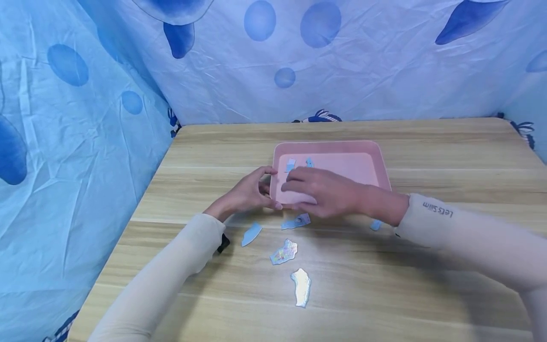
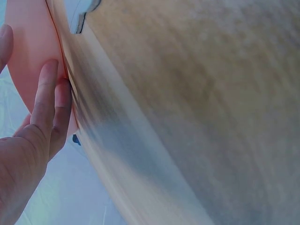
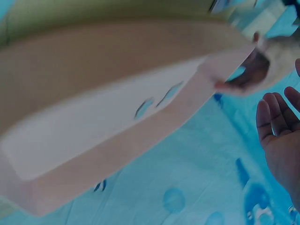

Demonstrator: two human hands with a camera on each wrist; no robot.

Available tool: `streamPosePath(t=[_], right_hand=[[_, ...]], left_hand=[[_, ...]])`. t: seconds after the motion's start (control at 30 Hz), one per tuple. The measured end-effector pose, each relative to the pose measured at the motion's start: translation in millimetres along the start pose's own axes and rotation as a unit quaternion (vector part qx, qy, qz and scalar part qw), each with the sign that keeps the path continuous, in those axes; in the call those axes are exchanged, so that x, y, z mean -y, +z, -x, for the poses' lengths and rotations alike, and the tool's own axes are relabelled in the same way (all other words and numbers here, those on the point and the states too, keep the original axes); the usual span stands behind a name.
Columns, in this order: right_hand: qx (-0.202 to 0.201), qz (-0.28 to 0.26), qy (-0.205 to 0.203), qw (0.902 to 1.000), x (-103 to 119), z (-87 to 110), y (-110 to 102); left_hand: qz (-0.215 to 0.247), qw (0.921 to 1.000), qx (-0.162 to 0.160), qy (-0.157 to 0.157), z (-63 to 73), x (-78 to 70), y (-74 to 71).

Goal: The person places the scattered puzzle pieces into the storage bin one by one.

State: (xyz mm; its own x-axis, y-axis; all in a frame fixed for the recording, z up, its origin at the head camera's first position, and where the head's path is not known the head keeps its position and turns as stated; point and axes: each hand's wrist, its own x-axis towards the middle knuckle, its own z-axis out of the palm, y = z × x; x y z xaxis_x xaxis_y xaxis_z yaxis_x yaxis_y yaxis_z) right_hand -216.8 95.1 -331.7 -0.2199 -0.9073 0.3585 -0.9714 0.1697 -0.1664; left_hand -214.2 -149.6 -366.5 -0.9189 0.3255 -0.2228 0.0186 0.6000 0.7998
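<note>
A shallow pink tray [image 1: 376, 164] sits on the wooden table. My left hand [image 1: 249, 192] holds its left end, with fingertips on the wall at separate spots; the left wrist view shows finger pads on the tray's side [image 2: 28, 51]. My right hand [image 1: 326, 190] is over the tray's near-left part, its fingers loosely bent. In the right wrist view that hand [image 3: 283, 136] holds nothing visible. Two small flat pieces, a blue-and-white one [image 1: 290, 165] and a blue one [image 1: 309, 162], lie inside the tray towards its left.
Several flat, irregular pieces lie in front of the tray: a plain blue one [image 1: 251, 234], a printed one [image 1: 296, 221], a shiny patterned one [image 1: 284, 252] and a silvery one [image 1: 301, 288]. Another blue piece [image 1: 375, 224] shows below my right forearm. A blue patterned curtain [image 1: 239, 90] surrounds the table.
</note>
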Motion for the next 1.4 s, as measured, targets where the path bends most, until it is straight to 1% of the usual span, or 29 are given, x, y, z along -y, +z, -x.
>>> streamPosePath(t=[0.07,0.2,0.33,0.63,0.77,0.87,0.97,1.13,1.4], right_hand=[[0.015,-0.007,-0.011,0.9998,11.2,1.9,4.7],[0.063,-0.035,-0.022,0.9972,32.1,5.9,15.4],[0.093,-0.049,-0.032,0.9939,43.4,8.0,24.4],[0.118,-0.058,-0.036,0.9907,49.8,9.7,41.3],[0.136,-0.044,-0.031,0.9892,52.0,8.7,46.8],[0.153,-0.036,-0.022,0.9873,52.5,7.1,48.8],[0.163,-0.030,-0.023,0.9859,53.1,5.5,50.2],[0.168,-0.013,-0.030,0.9853,54.2,3.8,50.9],[0.180,0.000,-0.027,0.9832,54.8,2.6,54.5]], left_hand=[[0.004,1.0000,0.001,-0.002,0.0,0.4,0.2],[0.007,0.9999,0.003,-0.011,0.2,1.4,1.4],[0.003,0.9999,0.002,-0.014,0.1,1.2,2.2],[-0.012,0.9998,-0.005,-0.017,0.7,1.2,2.1],[-0.012,0.9997,-0.005,-0.020,0.6,0.8,2.0],[-0.012,0.9997,-0.005,-0.019,0.6,0.4,1.7],[-0.011,0.9998,-0.004,-0.017,0.6,0.4,1.4],[-0.012,0.9998,-0.003,-0.018,0.5,-0.2,1.3],[-0.009,0.9998,-0.006,-0.020,0.9,-1.3,1.3]])
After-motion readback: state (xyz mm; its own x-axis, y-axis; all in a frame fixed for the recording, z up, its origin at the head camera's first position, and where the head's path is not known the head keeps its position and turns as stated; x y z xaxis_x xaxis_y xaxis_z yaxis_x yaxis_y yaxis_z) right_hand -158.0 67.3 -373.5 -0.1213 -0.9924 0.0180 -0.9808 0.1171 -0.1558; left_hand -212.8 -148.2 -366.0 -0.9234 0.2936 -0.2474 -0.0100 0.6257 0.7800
